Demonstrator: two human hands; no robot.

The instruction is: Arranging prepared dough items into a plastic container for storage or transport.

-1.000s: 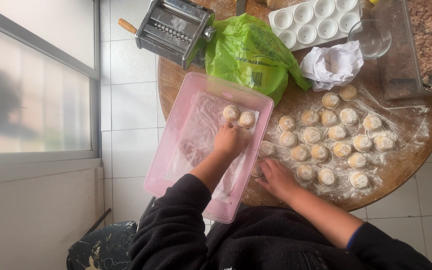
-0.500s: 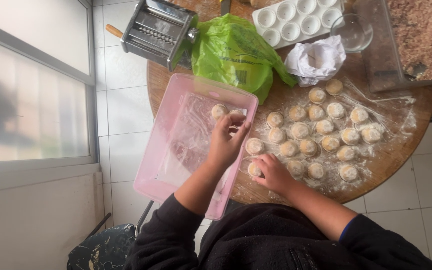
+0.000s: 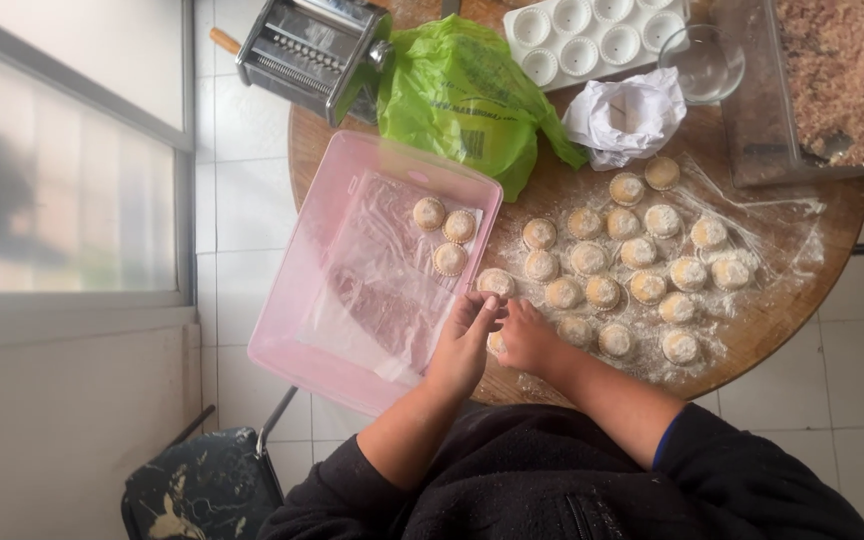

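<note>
My left hand and right hand meet at centre frame, fingers closed on one dough round. The pink tray lies directly left, nearer my left hand.

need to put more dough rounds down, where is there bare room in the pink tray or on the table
The pink tray is free across its plastic-lined middle and near end; only three rounds sit at its far corner. The round table is crowded: floured rounds, green bag, white mould. Both hands, left and right, meet at the tray's edge.
</note>
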